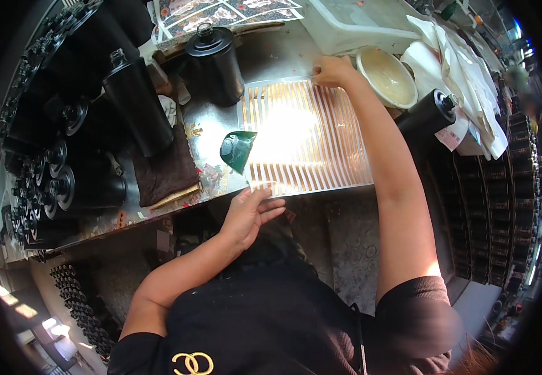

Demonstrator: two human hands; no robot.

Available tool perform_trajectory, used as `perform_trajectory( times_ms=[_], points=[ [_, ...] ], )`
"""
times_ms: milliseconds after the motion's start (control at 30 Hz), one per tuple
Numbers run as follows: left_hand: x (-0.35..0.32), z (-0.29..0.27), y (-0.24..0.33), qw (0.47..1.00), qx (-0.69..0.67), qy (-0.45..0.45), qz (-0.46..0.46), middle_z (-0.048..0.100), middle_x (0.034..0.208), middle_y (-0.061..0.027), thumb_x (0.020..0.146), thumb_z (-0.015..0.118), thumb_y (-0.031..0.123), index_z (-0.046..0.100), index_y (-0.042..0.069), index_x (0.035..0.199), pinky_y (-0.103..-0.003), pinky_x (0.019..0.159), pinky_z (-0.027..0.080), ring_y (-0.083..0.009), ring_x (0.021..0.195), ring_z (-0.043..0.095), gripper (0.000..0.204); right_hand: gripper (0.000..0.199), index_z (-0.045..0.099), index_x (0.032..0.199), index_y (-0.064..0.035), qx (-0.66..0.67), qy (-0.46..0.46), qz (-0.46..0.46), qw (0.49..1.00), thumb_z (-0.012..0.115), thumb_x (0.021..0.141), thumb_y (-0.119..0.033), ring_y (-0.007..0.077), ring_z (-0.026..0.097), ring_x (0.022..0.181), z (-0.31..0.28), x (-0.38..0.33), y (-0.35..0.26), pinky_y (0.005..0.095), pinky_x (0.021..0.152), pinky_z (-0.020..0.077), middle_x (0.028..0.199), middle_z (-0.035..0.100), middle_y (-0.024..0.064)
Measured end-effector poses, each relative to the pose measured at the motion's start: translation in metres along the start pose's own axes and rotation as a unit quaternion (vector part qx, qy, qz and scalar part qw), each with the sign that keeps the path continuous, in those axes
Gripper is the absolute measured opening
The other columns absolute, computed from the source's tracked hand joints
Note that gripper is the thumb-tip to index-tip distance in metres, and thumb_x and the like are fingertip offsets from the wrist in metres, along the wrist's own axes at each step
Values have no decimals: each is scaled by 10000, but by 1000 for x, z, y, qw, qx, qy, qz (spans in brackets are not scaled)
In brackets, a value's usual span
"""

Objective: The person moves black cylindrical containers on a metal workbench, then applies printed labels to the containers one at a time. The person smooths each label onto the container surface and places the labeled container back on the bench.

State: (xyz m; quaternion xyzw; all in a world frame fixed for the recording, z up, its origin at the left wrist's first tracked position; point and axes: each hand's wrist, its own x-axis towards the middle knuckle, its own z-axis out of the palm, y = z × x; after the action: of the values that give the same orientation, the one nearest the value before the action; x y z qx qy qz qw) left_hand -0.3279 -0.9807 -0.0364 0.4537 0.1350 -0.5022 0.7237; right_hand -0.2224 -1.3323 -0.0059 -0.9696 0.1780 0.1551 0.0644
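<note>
A striped sheet point(339, 144) in gold and white lies on the metal worktable, with strong glare over its middle. My left hand point(249, 215) pinches its near left corner, thumb on top and the other fingers loosely curled below the edge. At the far edge my right hand point(332, 71) is closed, its fingertips down on the sheet's border near the far right corner. A dark green curved scraper-like piece point(236, 152) rests by the sheet's left edge. Just beyond it stands a black bottle point(216, 69) with a narrow neck.
Another black bottle point(136, 103) leans on a dark folded cloth point(169, 169) at the left, beside many more bottles. A cream bowl point(388, 76), a translucent tub point(358, 28) and a lying black bottle point(426, 116) are at the right. White papers point(461, 75) hang there.
</note>
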Motion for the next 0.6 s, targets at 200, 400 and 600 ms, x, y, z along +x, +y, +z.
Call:
perform_trajectory(
  times_ms=[200,400,600],
  points=[
    [-1,-4,19,999,29,-12,9,633,1025,-111,938,539,116,528,9,1118,-357,799,582,-210,890,662,210,177,634,798,-57,173,72,16,982,642,703,-206,277,638,723,12,-29,29,373,716,486,760,664,135],
    [11,3,60,994,54,-22,96,615,1082,-87,912,579,158,526,28,1151,-361,816,569,-209,963,620,277,226,621,725,-29,237,203,110,944,681,687,-244,265,629,664,14,-96,50,358,651,504,683,646,129],
    [66,7,99,981,-7,18,194,578,1055,-102,908,519,94,521,7,1091,-394,897,498,-226,1002,570,202,254,652,749,-20,282,243,199,907,699,684,-262,258,631,670,32,-136,62,347,683,506,691,653,136]
  ],
)
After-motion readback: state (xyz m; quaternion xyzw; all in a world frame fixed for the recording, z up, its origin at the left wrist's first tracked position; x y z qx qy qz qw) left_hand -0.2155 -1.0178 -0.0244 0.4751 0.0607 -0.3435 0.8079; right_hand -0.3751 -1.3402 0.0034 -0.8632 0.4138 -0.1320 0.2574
